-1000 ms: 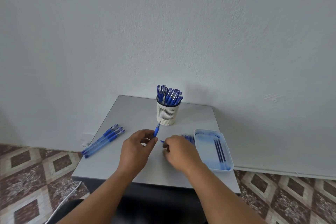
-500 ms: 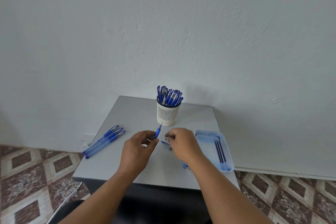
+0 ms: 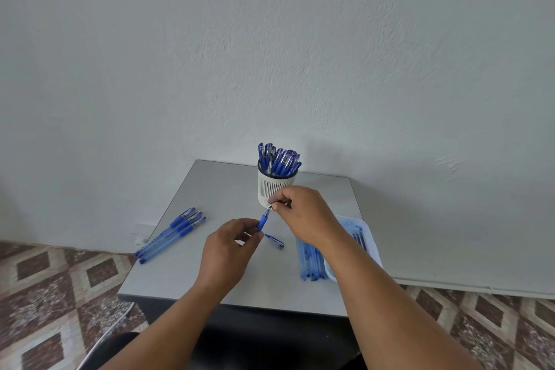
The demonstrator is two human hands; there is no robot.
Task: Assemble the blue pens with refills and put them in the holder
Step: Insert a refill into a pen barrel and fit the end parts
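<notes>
My left hand point(image 3: 229, 252) grips a blue pen point(image 3: 263, 219) by its lower barrel, tip pointing up and away. My right hand point(image 3: 303, 215) pinches the pen's metal tip from above. A blue cap point(image 3: 274, 241) lies on the grey table point(image 3: 228, 189) just right of my left hand. Behind the hands stands the white slotted holder point(image 3: 271, 185), full of several capped blue pens point(image 3: 279, 159). Several clear blue barrels point(image 3: 310, 261) lie beside a white tray point(image 3: 371, 237) with refills point(image 3: 360, 239), partly hidden by my right forearm.
Three capped blue pens point(image 3: 172, 233) lie side by side near the table's left edge. The table stands against a white wall. Patterned floor tiles show on both sides, and a white cable point(image 3: 105, 336) runs on the floor at the lower left.
My right hand rose from the table to the pen's tip, leaving the cap lying on the table. My left hand kept hold of the pen.
</notes>
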